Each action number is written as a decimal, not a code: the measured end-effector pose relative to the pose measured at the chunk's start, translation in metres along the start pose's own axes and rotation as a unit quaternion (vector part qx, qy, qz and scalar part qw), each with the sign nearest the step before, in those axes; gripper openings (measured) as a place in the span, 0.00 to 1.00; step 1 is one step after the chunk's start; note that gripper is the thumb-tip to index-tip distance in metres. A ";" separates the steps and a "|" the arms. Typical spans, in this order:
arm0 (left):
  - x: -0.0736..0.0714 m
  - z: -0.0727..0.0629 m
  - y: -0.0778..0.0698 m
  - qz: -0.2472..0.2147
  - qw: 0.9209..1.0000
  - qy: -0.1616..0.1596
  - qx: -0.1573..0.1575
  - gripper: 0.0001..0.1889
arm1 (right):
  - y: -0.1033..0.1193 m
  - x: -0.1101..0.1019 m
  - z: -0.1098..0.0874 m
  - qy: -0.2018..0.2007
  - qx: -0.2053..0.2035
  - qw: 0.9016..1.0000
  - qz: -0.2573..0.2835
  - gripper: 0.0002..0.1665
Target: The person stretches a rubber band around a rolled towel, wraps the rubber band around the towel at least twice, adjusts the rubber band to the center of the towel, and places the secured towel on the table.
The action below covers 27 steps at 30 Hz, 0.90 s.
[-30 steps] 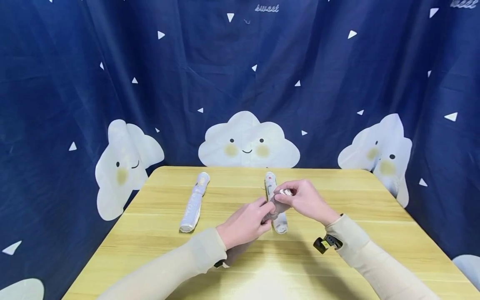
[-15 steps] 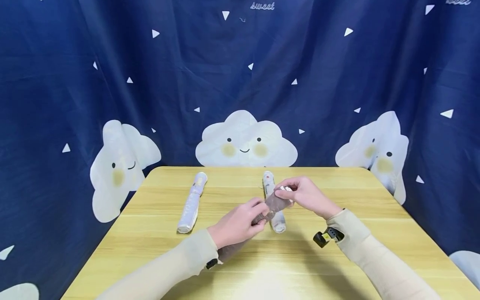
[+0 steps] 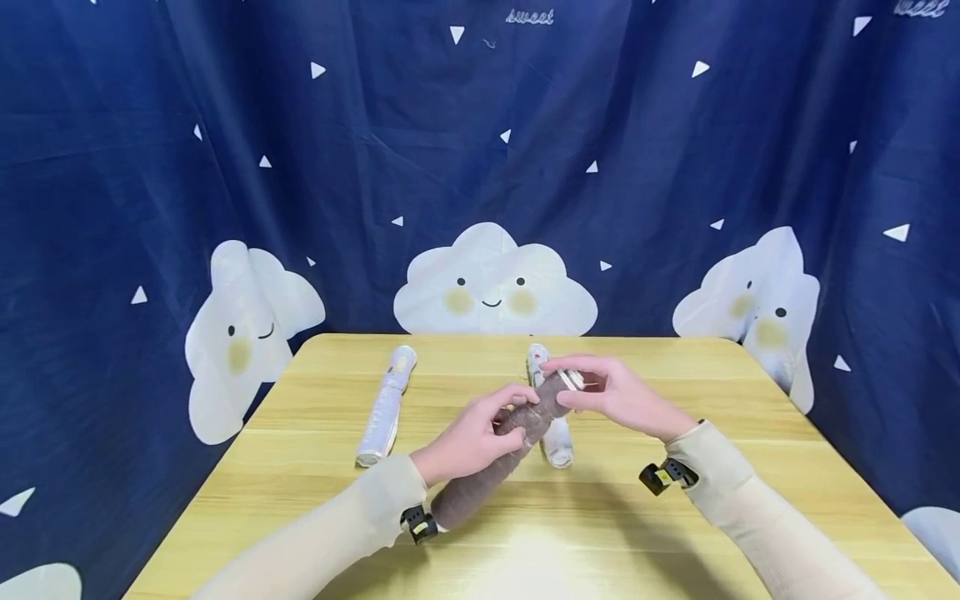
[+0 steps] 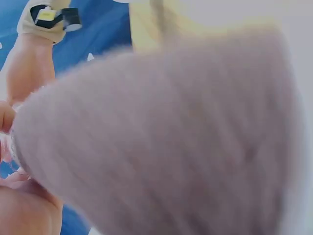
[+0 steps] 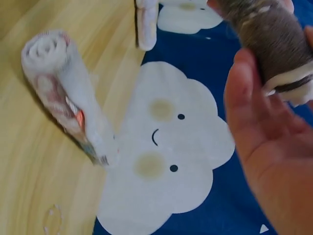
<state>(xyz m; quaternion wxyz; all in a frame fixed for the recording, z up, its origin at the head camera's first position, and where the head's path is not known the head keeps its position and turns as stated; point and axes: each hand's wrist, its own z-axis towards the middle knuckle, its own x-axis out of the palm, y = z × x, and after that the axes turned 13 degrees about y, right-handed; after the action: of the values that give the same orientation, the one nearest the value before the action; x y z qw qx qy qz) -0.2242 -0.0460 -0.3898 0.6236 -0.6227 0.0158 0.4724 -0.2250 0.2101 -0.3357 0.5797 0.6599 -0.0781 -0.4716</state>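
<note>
A brown rolled-up towel with white stripes at its far end lies slantwise between both hands above the table. My left hand grips it near the middle, fingers over the top and thumb below. At the striped end, my right hand holds the roll between thumb and fingers. The roll narrows between the hands, where a thin band shows around it. Close up, the brown towel fills most of the left wrist view. A white printed rolled towel lies behind it, partly covered.
Farther left on the wooden table lies a pale lavender rolled towel, pinched in at its middle. A thin pale loop rests on the tabletop in the right wrist view. A dark blue curtain with clouds hangs behind.
The left hand's fingers have spread wider around the brown towel, baring its narrowed middle. My right hand has loosened a little at the striped end. The other two rolled towels stay put.
</note>
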 end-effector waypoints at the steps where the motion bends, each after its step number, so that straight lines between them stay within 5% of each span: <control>1: 0.000 0.000 -0.001 -0.010 1.000 0.002 -0.003 0.24 | 0.000 -0.001 -0.001 0.008 -0.009 1.000 0.005 0.23; 6: 0.002 0.001 -0.005 -0.030 1.000 0.002 -0.008 0.23 | -0.001 -0.002 -0.004 0.017 -0.021 1.000 0.011 0.21; 10: 0.008 0.002 -0.008 0.071 0.997 -0.038 0.013 0.17 | -0.001 0.001 -0.002 -0.026 0.006 1.000 0.005 0.18; 17: 0.015 0.006 -0.008 0.281 0.953 -0.096 0.064 0.15 | 0.006 0.005 0.002 -0.074 0.034 0.997 0.011 0.16; 27: 0.008 0.011 -0.012 0.391 0.910 -0.092 0.103 0.17 | 0.011 0.005 0.005 -0.130 0.052 0.990 -0.033 0.13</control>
<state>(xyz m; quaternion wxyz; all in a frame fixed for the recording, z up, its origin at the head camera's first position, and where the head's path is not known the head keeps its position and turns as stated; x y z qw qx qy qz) -0.2189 -0.0299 -0.3835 0.4479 -0.4527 0.2488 0.7298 -0.2206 0.2000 -0.3289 0.5135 0.6245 -0.1557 -0.5675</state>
